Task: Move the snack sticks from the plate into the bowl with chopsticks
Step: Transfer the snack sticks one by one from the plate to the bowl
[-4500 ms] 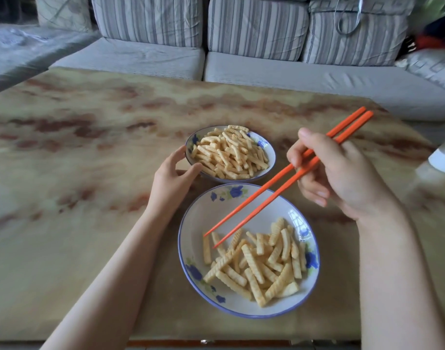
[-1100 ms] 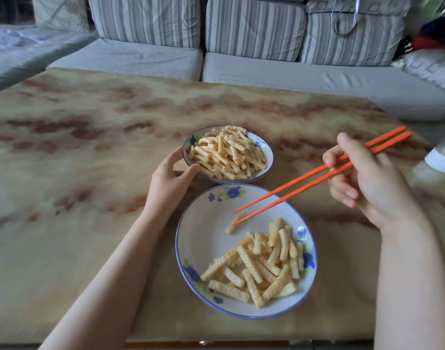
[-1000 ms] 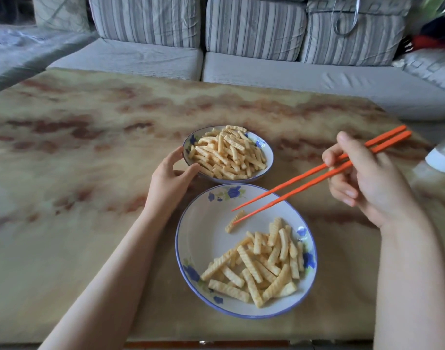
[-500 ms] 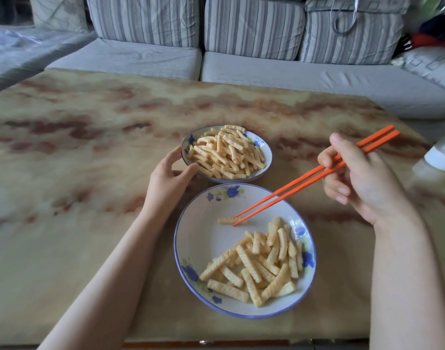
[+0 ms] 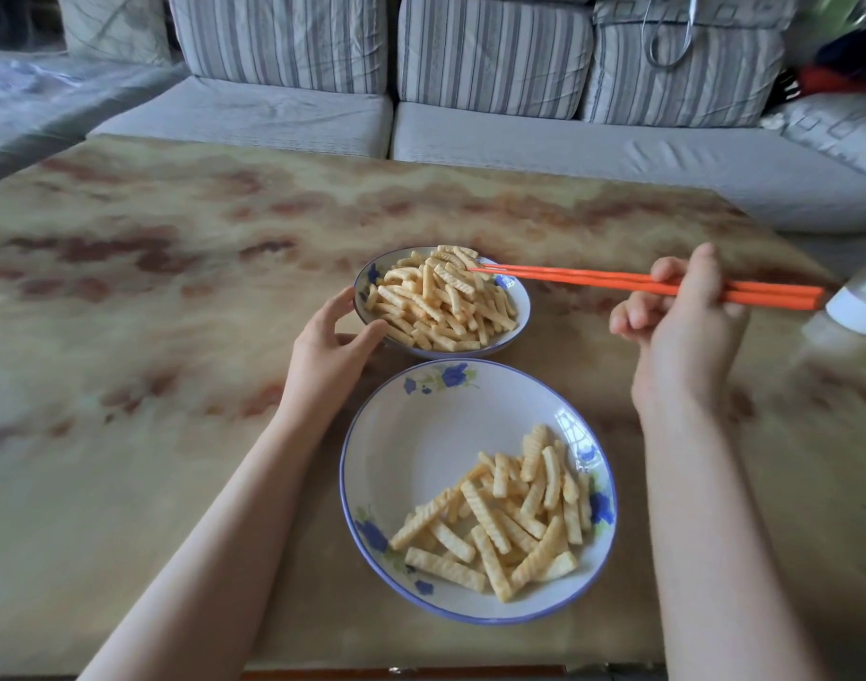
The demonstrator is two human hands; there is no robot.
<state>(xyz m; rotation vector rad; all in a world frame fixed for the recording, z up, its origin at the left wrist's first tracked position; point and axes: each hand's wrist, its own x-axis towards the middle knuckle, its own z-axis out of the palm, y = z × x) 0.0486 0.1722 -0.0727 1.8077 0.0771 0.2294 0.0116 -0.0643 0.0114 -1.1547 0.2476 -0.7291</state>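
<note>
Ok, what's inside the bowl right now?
The bowl holds a heaped pile of snack sticks, with the chopsticks tips over it. Its bottom is covered by the pile.

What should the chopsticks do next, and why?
Probably swing back down to the plate for another stick. The chopsticks in the right hand have their tips over the heaped bowl, and many snack sticks remain on the plate.

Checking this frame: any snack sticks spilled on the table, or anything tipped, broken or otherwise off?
Nothing stands out. No sticks lie on the table; all are in the bowl or the plate. Both dishes sit upright. The left hand steadies the bowl; the right hand holds the chopsticks, tips over the bowl's pile.
</note>
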